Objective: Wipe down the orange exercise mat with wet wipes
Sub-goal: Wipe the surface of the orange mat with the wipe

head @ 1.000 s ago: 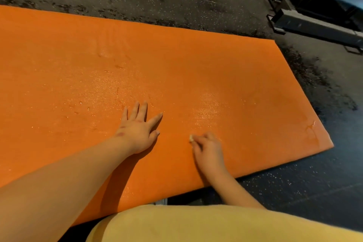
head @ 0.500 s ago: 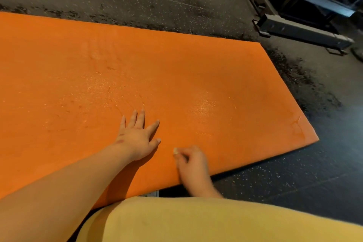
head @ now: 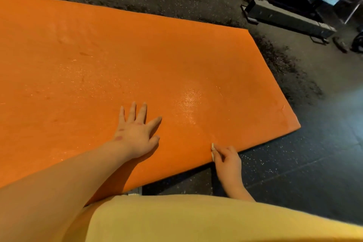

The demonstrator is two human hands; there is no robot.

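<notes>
I read a dark, speckled floor (head: 314, 163) under the mat (head: 137, 61), which extends left of and ahead of both hands. The mat is a flat orange rectangle, grainy, with a wet sheen ahead of the hands. The left hand (head: 135, 135) lies flat on it, fingers spread. The right hand (head: 227, 161) pinches a small white wipe (head: 212, 150) at the mat's near edge. A metal frame (head: 284, 15) stands well ahead, right. Yellow cloth (head: 196, 222) hides the floor behind the wrists.

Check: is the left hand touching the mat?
Touching. The head view shows the left hand lying flat on the mat, fingers spread, with no gap visible under the palm or fingertips.
</notes>
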